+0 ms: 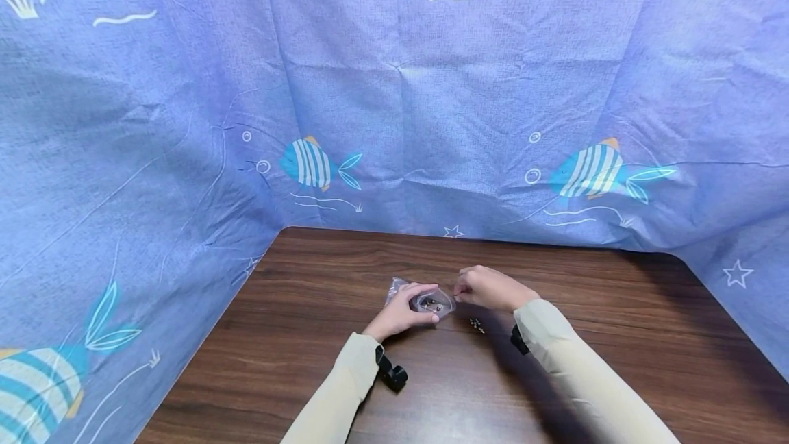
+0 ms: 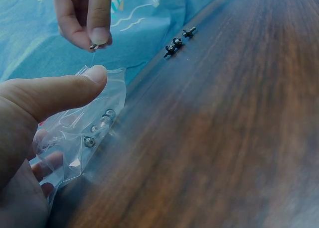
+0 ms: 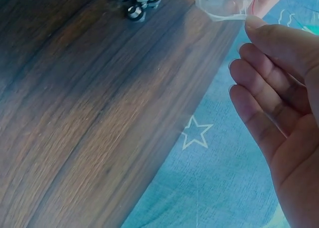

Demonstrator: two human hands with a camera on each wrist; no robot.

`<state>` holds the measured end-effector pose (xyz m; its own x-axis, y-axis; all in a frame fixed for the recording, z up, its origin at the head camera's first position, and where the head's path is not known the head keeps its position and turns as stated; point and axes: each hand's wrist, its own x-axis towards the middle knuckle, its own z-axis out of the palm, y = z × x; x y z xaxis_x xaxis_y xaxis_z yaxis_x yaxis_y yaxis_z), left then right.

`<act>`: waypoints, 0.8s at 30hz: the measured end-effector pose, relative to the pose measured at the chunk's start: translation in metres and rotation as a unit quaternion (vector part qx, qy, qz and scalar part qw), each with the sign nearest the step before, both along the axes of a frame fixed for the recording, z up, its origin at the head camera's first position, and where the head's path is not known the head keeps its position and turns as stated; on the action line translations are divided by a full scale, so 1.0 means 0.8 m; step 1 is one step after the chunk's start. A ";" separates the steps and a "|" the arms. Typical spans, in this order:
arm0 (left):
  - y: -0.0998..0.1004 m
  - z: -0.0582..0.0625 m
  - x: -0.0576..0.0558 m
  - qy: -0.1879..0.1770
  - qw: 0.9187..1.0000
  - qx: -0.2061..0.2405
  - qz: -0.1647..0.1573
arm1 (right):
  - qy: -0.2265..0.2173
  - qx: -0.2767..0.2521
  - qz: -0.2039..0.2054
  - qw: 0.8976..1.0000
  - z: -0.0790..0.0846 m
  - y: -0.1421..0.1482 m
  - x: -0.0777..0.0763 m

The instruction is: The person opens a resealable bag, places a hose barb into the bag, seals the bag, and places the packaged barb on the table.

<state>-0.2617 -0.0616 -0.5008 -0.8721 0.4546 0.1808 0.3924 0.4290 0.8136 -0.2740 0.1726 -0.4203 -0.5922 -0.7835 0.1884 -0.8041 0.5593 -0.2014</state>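
Note:
A clear plastic zip bag (image 1: pixel 395 287) lies on the table with its mouth spread wide. My left hand (image 1: pixel 402 312) holds it, thumb on the near side and fingers on the far side. Several small shiny metal fittings (image 2: pixel 104 121) show through the bag in the left wrist view. Just right of the bag's mouth, my right hand (image 1: pixel 491 288) pinches a tiny metal piece (image 2: pixel 93 47) between thumb and forefinger; its exact kind is too small to tell. Below that hand, a small cluster of screw-like metal fittings (image 1: pixel 477 325) with dark rings rests on the wood.
The dark wood-grain table (image 1: pixel 277 355) extends around both hands. A blue fish-patterned cloth (image 1: pixel 401 122) hangs behind it and along its sides. Black camera straps (image 1: pixel 392 372) sit on both wrists.

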 end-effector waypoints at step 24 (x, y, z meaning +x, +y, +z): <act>0.001 0.002 0.002 -0.010 1.000 -0.005 0.004 | 0.000 -0.009 0.012 1.000 0.003 -0.030 -0.003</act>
